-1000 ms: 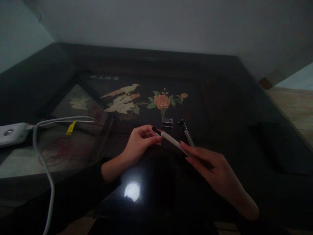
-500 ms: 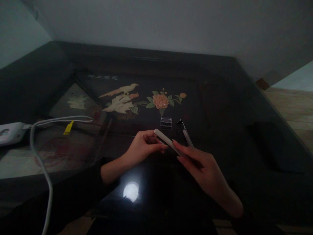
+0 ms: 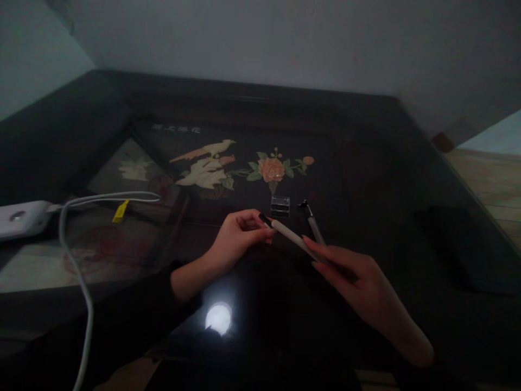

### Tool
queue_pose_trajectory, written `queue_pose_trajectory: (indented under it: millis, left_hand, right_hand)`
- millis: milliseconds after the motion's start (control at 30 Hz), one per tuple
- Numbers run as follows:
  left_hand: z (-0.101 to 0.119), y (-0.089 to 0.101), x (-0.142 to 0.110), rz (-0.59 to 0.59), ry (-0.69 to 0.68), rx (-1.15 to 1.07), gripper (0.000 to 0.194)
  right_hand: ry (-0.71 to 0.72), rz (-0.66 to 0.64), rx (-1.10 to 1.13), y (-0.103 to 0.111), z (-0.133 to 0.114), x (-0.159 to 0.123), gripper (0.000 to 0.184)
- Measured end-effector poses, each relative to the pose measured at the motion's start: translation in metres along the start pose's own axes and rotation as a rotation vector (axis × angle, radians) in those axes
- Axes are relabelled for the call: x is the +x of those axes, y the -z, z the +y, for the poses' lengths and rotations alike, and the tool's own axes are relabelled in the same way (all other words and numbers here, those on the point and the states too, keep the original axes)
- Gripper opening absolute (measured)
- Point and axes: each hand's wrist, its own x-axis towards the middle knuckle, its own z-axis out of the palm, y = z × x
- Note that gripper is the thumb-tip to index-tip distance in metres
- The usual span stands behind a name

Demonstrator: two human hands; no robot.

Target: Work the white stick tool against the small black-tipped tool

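Observation:
In front of me, my right hand [image 3: 353, 277] pinches a slim white stick-like handle [image 3: 291, 234] between thumb and fingers. It slants up to the left, and its rounded tip is close to my left hand [image 3: 242, 233]. The left fingers are closed on a small dark piece [image 3: 265, 219] just off that tip; whether the two parts touch I cannot tell. Just beyond the hands lie a small clear case [image 3: 280, 207] with dark strips in it and a silver-handled tool [image 3: 315, 227] with a black angled head.
A glossy black table [image 3: 366, 179] carries a raised bird [image 3: 215, 147] and flower [image 3: 271, 169] picture. To the left are a white device [image 3: 24, 219], its pale cable [image 3: 86, 293] and a yellow tag [image 3: 120, 211]. A dark flat object [image 3: 472, 247] lies at right.
My right hand has moved right with the white handle. A dark piece now shows between the handle's tip and my left fingers, where earlier none was visible.

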Motion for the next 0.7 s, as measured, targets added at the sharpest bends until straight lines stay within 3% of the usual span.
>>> queue_pose_trajectory:
  millis: [433,700]
  left_hand:
    - [0.004,-0.010,-0.004,-0.121,0.077,0.118,0.015]
    - [-0.002,-0.001,-0.002,-0.021,0.057,0.004,0.021]
  right_hand:
    - [0.028,0.030,0.076,-0.016,-0.006,0.004,0.041]
    - [0.004,0.023,0.032,-0.009,-0.001,0.000,0.039]
